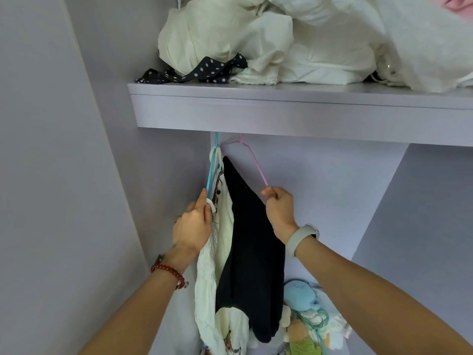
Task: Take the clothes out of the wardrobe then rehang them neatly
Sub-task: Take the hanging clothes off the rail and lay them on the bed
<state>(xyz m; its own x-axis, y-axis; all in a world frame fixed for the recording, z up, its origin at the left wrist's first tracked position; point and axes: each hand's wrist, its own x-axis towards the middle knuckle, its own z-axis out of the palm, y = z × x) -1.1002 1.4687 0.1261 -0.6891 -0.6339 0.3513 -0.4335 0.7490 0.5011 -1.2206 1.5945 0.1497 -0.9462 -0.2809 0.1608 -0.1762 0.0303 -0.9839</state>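
Two hands reach up into the wardrobe beneath its shelf. The left hand has its fingers curled round the lower end of a blue hanger, the thumb lying along the hanger's arm, and a cream garment hangs just to the right of those fingers and drops well below them. The right hand pinches the lower end of a pink hanger between thumb and curled fingers; a black garment hangs to the left of these fingers and below them, touching the cream one along its side. Both hanger hooks run up behind the shelf's front edge, above the fingers, so what they hang on is hidden. High above both hands, the shelf holds a heap of white and cream cloth with a black polka-dot strip trailing out at its front left. Far below the right hand, the wardrobe floor holds a pile of soft items, among them a light blue plush toy and something green
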